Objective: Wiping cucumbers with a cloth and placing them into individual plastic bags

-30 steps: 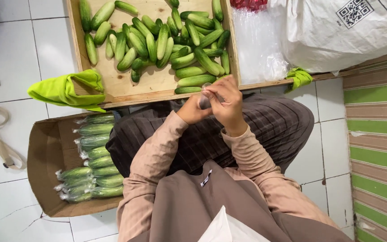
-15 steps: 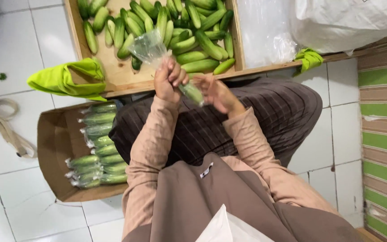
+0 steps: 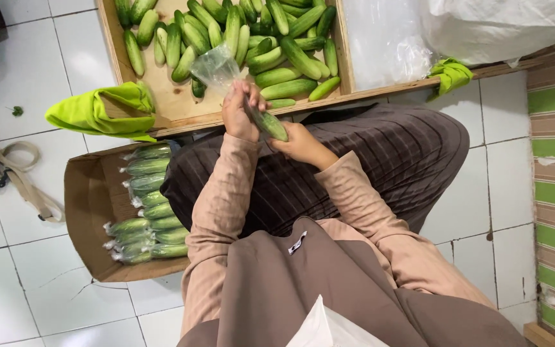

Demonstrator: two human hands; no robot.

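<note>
Now my left hand (image 3: 239,115) pinches the clear bag (image 3: 216,67) closed-fingered while my right hand (image 3: 300,142) grips the cucumber (image 3: 270,124) half inside it.

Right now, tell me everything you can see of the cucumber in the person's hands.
The cucumber is small, green and smooth-skinned, held tilted over the lap in front of the wooden tray. Its upper part sits inside a thin clear plastic bag, whose loose end sticks up crumpled. The left hand grips the bagged part; the right hand supports the bare lower end. How much is covered is hard to tell.
</note>
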